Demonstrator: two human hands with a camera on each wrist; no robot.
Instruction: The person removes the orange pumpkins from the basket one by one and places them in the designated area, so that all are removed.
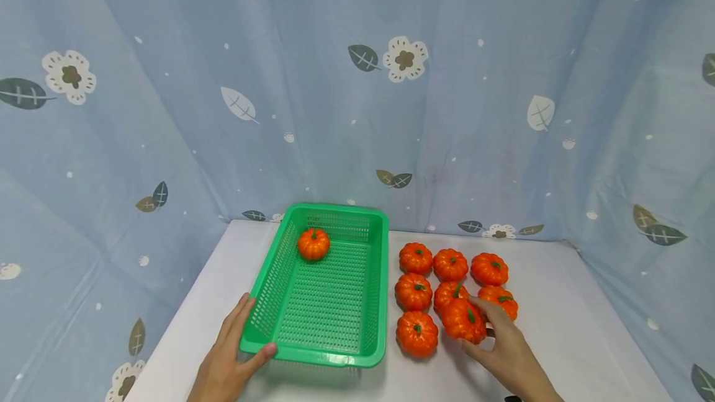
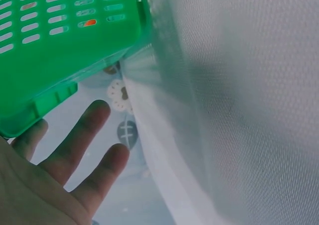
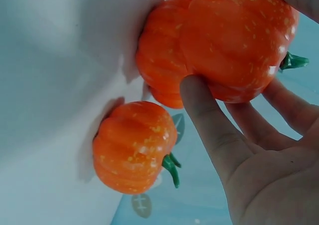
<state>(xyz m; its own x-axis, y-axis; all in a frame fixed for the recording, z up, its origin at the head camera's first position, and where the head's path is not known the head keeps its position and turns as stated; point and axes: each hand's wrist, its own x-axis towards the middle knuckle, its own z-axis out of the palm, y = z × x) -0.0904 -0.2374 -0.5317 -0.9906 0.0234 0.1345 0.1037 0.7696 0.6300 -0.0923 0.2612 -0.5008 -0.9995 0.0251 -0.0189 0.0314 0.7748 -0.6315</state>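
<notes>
A green plastic basket (image 1: 324, 355) with perforated walls stands on the table, with one small orange toy pumpkin (image 1: 313, 245) in its far left corner. My left hand (image 1: 223, 352) lies at the basket's near left corner, thumb at the front rim and fingers along the outer side. In the left wrist view several fingers (image 2: 82, 140) spread out straight beside the green wall. To the right of the basket, my right hand (image 1: 511, 352) grips a toy pumpkin (image 1: 462, 321) between thumb and fingers. It partly hides another pumpkin (image 1: 449, 293) behind it.
More toy pumpkins are grouped in rough rows right of the basket, among them a near left one (image 1: 417, 334) and a far right one (image 1: 489, 268). The white table (image 1: 581, 327) ends at a blue patterned curtain (image 1: 313, 92) behind and on both sides.
</notes>
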